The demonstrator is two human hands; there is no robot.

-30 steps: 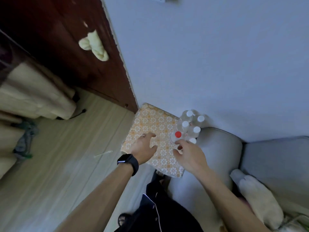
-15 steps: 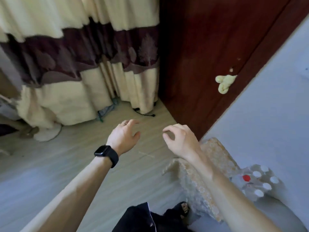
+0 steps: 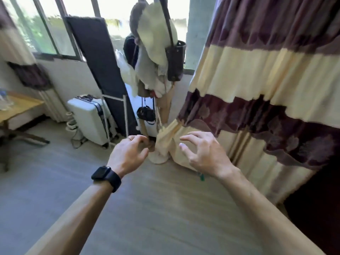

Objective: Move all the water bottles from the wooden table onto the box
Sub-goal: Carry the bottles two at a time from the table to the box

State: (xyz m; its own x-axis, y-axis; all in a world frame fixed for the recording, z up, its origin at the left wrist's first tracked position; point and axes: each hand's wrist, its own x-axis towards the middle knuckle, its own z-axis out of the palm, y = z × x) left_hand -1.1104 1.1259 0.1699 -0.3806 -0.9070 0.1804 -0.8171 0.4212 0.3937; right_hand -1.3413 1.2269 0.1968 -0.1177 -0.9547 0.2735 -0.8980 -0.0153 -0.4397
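Observation:
Both my hands hang in the air in front of me over the floor, holding nothing. My left hand (image 3: 128, 153), with a black watch on the wrist, has loosely curled fingers. My right hand (image 3: 204, 153) has its fingers spread and bent. The wooden table (image 3: 20, 107) shows at the far left edge, with a clear water bottle (image 3: 3, 99) partly cut off on it. The box and the bottles on it are out of view.
A white suitcase (image 3: 88, 118) stands by the wall beside a leaning dark panel (image 3: 103, 70). A coat stand (image 3: 158, 70) loaded with clothes and bags rises ahead. A cream and brown curtain (image 3: 266, 89) hangs on the right. A table leg (image 3: 24, 137) crosses the floor at left.
My view has swung left, away from the box and its bottles, across the door and curtain, to the room with the table. Both hands left the box and are now raised, holding nothing.

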